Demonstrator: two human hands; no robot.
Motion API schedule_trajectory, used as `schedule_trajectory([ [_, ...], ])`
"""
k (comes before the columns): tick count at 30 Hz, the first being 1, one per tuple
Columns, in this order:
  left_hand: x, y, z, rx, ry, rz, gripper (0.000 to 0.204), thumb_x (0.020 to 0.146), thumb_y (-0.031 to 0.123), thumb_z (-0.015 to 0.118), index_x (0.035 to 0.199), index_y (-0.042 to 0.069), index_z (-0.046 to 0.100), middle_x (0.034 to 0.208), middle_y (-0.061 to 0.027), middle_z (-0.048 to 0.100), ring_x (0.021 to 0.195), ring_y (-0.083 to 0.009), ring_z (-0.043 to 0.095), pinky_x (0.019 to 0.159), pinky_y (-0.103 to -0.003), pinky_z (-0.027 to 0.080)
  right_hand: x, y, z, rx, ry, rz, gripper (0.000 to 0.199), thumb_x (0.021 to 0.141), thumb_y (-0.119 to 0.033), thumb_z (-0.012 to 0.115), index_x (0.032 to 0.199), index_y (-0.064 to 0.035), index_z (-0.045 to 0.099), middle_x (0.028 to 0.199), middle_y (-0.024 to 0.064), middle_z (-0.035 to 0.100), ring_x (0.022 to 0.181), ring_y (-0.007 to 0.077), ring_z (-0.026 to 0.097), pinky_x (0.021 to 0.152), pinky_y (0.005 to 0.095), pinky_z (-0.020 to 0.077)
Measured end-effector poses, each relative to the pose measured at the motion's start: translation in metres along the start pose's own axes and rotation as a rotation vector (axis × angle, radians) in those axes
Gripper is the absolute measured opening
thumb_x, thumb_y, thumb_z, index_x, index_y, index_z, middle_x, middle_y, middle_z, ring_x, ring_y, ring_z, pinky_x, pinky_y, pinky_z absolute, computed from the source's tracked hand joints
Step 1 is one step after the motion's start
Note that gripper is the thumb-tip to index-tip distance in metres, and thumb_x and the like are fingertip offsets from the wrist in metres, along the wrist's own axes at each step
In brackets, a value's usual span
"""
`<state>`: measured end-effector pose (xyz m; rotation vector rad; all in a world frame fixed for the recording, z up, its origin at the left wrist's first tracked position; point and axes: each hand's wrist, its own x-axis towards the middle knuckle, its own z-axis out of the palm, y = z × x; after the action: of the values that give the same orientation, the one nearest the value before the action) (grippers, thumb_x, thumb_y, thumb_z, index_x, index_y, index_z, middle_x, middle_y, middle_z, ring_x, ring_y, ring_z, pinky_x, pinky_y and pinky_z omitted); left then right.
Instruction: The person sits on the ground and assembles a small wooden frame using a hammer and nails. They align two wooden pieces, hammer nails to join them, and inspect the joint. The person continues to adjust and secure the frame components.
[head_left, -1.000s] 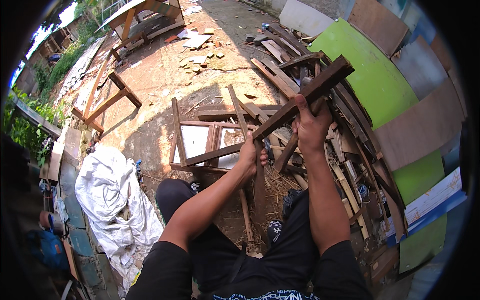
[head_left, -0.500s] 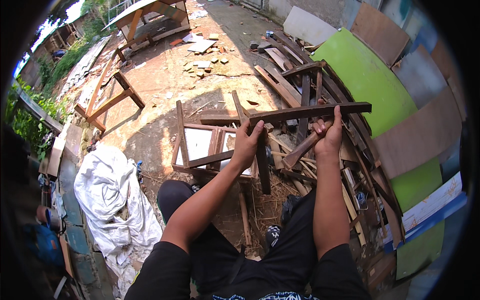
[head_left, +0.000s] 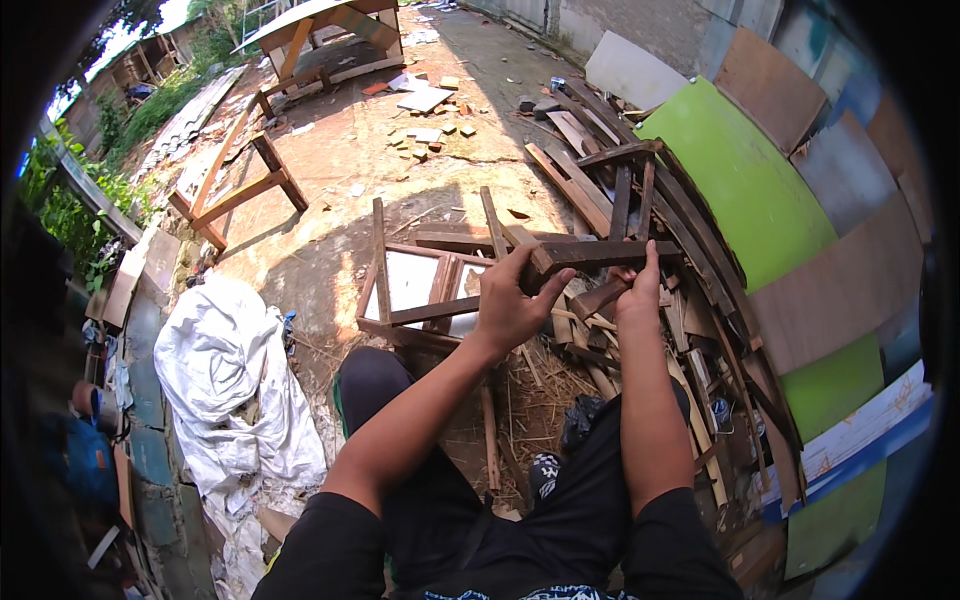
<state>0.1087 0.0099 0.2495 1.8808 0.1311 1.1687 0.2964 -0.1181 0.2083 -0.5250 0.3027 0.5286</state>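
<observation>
A dark brown wooden frame (head_left: 610,254) is held up over my knees, one long bar running left to right and seen partly end-on. My left hand (head_left: 508,305) closes round its left end, thumb below and fingers over the top. My right hand (head_left: 638,292) is closed on a shorter joined piece (head_left: 600,297) beneath the bar, thumb pointing up against the bar's side. How the pieces join behind my fingers is hidden. Beyond my left hand, a wooden frame with white panels (head_left: 412,285) lies on the ground, with thin wooden bars across it.
A pile of dark timber (head_left: 690,220) lies to the right beside leaning green boards (head_left: 740,170). On the left are a crumpled white cloth (head_left: 225,375) and a standing wooden frame (head_left: 240,200). Small wood blocks (head_left: 435,140) are scattered ahead, before a wooden structure (head_left: 340,45).
The long bar has turned, its right end swinging in so it looks shorter. Both hands have shifted lower and closer together, still gripping. The view has moved slightly to the left.
</observation>
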Motion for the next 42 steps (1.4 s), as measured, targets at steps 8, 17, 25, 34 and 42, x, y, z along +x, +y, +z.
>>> schedule_trajectory([
  [8,0.005,0.000,-0.012,-0.034,-0.031,-0.094,0.034,0.093,0.030,0.076,0.098,-0.001,0.064,0.068,-0.0128,0.067,0.057,-0.0222,0.064,0.055,-0.033,0.047,-0.026,-0.020,0.006,0.186,-0.300,0.108,0.034,0.091,-0.024,0.072,0.109,0.0011,0.058,0.101,0.0107,0.070,0.045,0.0055,0.044,0.036,0.0168,0.0381],
  [17,0.004,-0.018,-0.007,-0.116,-0.141,-0.319,0.038,0.099,0.036,0.070,0.101,-0.003,0.067,0.079,-0.0071,0.070,0.069,-0.0114,0.064,0.064,-0.029,0.049,-0.048,-0.021,0.017,0.119,-0.323,-0.036,0.033,0.095,-0.021,0.074,0.113,0.0006,0.056,0.102,0.0097,0.070,0.051,0.0056,0.046,0.042,0.0172,0.0422],
  [25,0.015,-0.020,-0.002,-0.076,0.091,-0.165,0.041,0.093,0.036,0.076,0.092,-0.003,0.068,0.070,-0.0150,0.069,0.063,-0.0248,0.068,0.061,-0.036,0.050,-0.056,-0.011,0.024,0.054,-0.364,-0.067,0.037,0.097,-0.021,0.072,0.119,0.0011,0.053,0.106,0.0071,0.064,0.060,0.0053,0.045,0.057,0.0190,0.0459],
  [34,0.012,-0.032,0.004,-0.001,0.133,-0.154,0.038,0.093,0.034,0.076,0.093,-0.002,0.067,0.069,-0.0167,0.068,0.061,-0.0281,0.070,0.059,-0.037,0.050,-0.054,-0.009,0.020,0.036,-0.336,-0.083,0.033,0.098,-0.020,0.070,0.117,0.0020,0.055,0.106,0.0064,0.064,0.059,0.0054,0.045,0.060,0.0201,0.0503],
  [42,0.012,-0.026,0.002,0.001,0.101,-0.155,0.034,0.099,0.029,0.069,0.099,-0.005,0.068,0.081,-0.0132,0.075,0.074,-0.0183,0.073,0.067,-0.031,0.054,-0.063,-0.006,0.024,0.030,-0.276,-0.114,0.031,0.098,-0.020,0.071,0.116,0.0023,0.057,0.100,0.0052,0.064,0.059,0.0052,0.046,0.058,0.0200,0.0495],
])
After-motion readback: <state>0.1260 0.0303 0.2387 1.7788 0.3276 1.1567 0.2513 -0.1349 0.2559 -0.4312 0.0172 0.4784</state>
